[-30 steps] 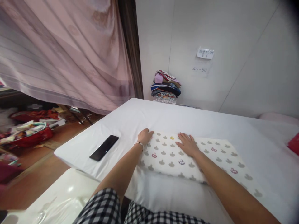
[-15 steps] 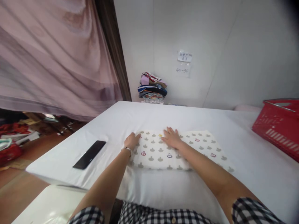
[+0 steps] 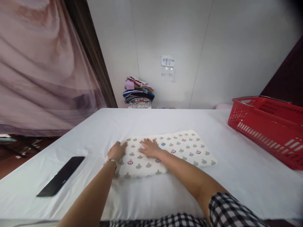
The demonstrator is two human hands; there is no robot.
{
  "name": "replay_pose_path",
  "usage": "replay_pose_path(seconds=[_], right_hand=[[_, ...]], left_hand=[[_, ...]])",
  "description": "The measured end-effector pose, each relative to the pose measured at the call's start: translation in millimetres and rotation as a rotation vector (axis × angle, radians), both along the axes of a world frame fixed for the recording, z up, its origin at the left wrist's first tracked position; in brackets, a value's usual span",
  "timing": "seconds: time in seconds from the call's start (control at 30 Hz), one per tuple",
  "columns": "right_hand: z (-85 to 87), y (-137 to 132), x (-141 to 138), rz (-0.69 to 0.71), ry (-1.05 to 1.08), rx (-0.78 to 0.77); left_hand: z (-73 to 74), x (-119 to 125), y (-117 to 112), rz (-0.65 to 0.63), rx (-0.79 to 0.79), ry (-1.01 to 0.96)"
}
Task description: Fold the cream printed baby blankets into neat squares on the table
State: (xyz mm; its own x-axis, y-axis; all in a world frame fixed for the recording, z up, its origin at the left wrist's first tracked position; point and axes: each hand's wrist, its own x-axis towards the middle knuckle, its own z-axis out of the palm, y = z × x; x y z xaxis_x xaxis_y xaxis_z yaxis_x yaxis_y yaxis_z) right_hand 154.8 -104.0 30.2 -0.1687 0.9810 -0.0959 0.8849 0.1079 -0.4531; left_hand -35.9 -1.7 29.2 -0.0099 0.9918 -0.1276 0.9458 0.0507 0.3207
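A folded white cloth point(image 3: 139, 165), printed with small grey and a few coloured motifs, lies flat on the white-covered table point(image 3: 111, 123). My left hand point(image 3: 117, 152) rests on the cloth's left edge, with the thumb over the print and the other fingers partly hidden from view. Palm down on the left half of the cloth is my right hand point(image 3: 150, 148), its fingers spread. Neither hand lifts the fabric. A long black flat object point(image 3: 61, 176) with a glossy surface lies on the table to the left of my left hand.
On the right side of the table stands a red plastic basket point(image 3: 267, 126). Folded fabrics point(image 3: 138, 93) are stacked at the back by the white wall, where paper notes point(image 3: 168, 61) hang. A pink curtain point(image 3: 42, 69) drapes at the left.
The view has turned to the right, so more of the red basket shows. My right hand has slid a little toward the left over the cloth; my left hand stays at its left edge.
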Motion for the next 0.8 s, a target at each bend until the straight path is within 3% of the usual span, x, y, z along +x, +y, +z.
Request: replay_pose_path(seconds=[0.13, 0.33, 0.43, 0.63, 0.8], right_hand=[[11.4, -39.6, 45.8, -0.070, -0.021, 0.021], [-11.5, -122.7, 141.7, -0.407, -0.251, -0.026], [-18.3, -133.2, 157.5, -0.447, -0.257, -0.043], [-11.7, -136.6, 174.4, -0.562, -0.268, -0.041], [-27.9, -154.0, 199.2, -0.700, -0.298, -0.054]], left_hand=[[-1.1, -0.6, 1.9, -0.011, 0.007, 0.005], [-8.3, -1.3, 6.7, -0.027, 0.037, 0.007], [-6.7, 0.4, 5.3, -0.030, 0.043, 0.016], [0.8, 1.0, 1.0, -0.040, 0.000, 0.028], [3.3, 1.5, -0.2, -0.038, -0.015, 0.012]])
